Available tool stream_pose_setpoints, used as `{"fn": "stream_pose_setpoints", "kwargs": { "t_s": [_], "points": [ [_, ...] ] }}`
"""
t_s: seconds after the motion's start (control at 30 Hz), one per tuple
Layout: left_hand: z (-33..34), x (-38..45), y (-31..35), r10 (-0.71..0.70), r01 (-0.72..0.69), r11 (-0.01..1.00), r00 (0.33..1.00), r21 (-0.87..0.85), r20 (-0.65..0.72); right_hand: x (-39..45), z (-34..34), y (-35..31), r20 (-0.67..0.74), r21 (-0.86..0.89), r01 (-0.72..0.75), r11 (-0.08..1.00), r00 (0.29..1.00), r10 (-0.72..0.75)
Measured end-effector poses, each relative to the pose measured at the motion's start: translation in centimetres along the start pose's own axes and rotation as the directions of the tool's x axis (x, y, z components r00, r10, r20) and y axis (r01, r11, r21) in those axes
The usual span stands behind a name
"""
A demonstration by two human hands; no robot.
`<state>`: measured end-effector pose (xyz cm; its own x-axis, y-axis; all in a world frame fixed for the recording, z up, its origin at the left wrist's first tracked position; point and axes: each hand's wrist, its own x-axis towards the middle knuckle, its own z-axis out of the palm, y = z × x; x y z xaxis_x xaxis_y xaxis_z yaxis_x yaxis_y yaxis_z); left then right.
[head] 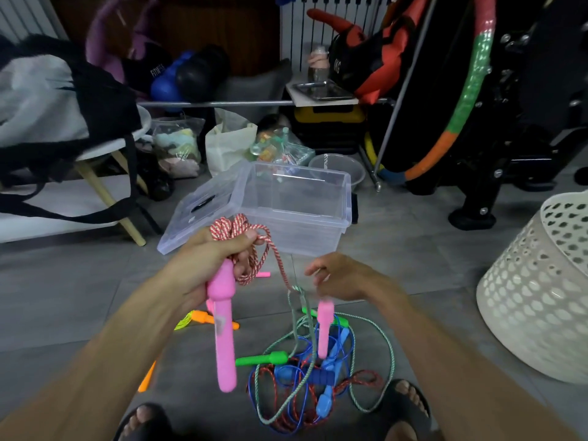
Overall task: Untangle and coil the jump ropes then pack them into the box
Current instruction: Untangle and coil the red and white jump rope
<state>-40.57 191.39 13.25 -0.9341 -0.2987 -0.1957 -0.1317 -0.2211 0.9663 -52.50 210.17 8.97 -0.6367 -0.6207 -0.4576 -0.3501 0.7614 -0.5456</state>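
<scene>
One clear plastic box, rectangular and smooth-walled, stands open on the tiled floor, its lid lying flat at its left. Nearer, a tangle of woven ropes in green, blue and red lies between two sandalled feet. Left hand: grip curled round a coil of red-and-white braided rope and a smooth pink handle, long axis vertical, tip down. Right hand: fingers pinching above a second pink handle, hanging vertically; the exact contact is blurred.

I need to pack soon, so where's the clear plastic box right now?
In the head view the clear plastic box sits open on the floor, centre frame, just beyond the left hand, with its lid leaning at its left side.
</scene>
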Motion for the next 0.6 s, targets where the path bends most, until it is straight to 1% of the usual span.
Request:
{"fn": "stream_pose_setpoints", "kwargs": {
  "t_s": [0.03, 0.07, 0.1, 0.13, 0.2, 0.23, 0.3, 0.33, 0.37, 0.4, 0.43, 0.5, 0.53, 0.6],
  "points": [
    [0.1, 0.2, -0.1, 0.000, -0.001, 1.000, 1.000, -0.006, -0.017, -0.1, 0.3, -0.3, 0.052, 0.036, 0.037, 0.999, 0.998, -0.039],
    [0.3, 0.3, -0.2, -0.006, 0.006, 1.000, 1.000, 0.004, -0.030, 0.0, 0.6, -0.5, 0.075, 0.071, 0.077, 0.995, 0.994, -0.082],
    [0.4, 0.4, -0.4, -0.020, 0.021, 1.000, 0.999, 0.019, -0.033, 0.1, 0.9, -0.9, 0.072, 0.122, 0.121, 0.985, 0.989, -0.131],
    [0.5, 0.4, -0.5, -0.048, 0.048, 0.998, 0.999, 0.032, -0.025, 0.2, 1.1, -1.3, 0.051, 0.209, 0.177, 0.962, 0.980, -0.192],
    [0.7, 0.4, -0.8, -0.114, 0.114, 0.993, 0.993, 0.039, 0.012, 0.3, 1.5, -2.2, 0.009, 0.400, 0.288, 0.870, 0.948, -0.317],
    [0.7, 0.5, -0.9, -0.145, 0.145, 0.989, 0.989, 0.019, 0.027, 0.2, 1.6, -2.6, 0.004, 0.435, 0.313, 0.844, 0.937, -0.350],
    [0.6, 0.6, -0.9, -0.204, 0.206, 0.976, 0.979, -0.075, 0.029, 0.1, 1.5, -3.2, 0.019, 0.452, 0.308, 0.837, 0.935, -0.355],
    [0.3, 0.7, -0.8, -0.220, 0.221, 0.970, 0.975, -0.104, 0.026, -0.1, 1.2, -3.5, 0.023, 0.479, 0.278, 0.833, 0.944, -0.329],
    [0.0, 0.8, -0.7, -0.223, 0.224, 0.969, 0.974, -0.100, 0.027, -0.3, 0.9, -3.7, -0.005, 0.532, 0.261, 0.806, 0.952, -0.305],
    [-0.4, 0.8, -0.6, -0.223, 0.226, 0.971, 0.974, -0.073, 0.039, -0.5, 0.5, -3.8, -0.074, 0.600, 0.275, 0.751, 0.954, -0.290],
    [-0.8, 0.8, -0.4, -0.227, 0.230, 0.972, 0.971, -0.041, 0.071, -0.7, -0.1, -3.8, -0.173, 0.653, 0.317, 0.687, 0.947, -0.272],
    [-1.2, 0.4, -0.3, -0.251, 0.255, 0.967, 0.947, 0.005, 0.201, -0.9, -1.0, -3.6, -0.359, 0.697, 0.400, 0.595, 0.913, -0.193],
    [-1.1, 0.1, -0.3, -0.259, 0.271, 0.963, 0.923, -0.004, 0.285, -1.0, -1.3, -3.6, -0.431, 0.676, 0.432, 0.596, 0.889, -0.155],
    [-0.6, -0.5, -0.4, -0.216, 0.293, 0.950, 0.870, -0.112, 0.442, -1.0, -1.2, -3.6, -0.523, 0.571, 0.469, 0.673, 0.841, -0.142]
  ]
}}
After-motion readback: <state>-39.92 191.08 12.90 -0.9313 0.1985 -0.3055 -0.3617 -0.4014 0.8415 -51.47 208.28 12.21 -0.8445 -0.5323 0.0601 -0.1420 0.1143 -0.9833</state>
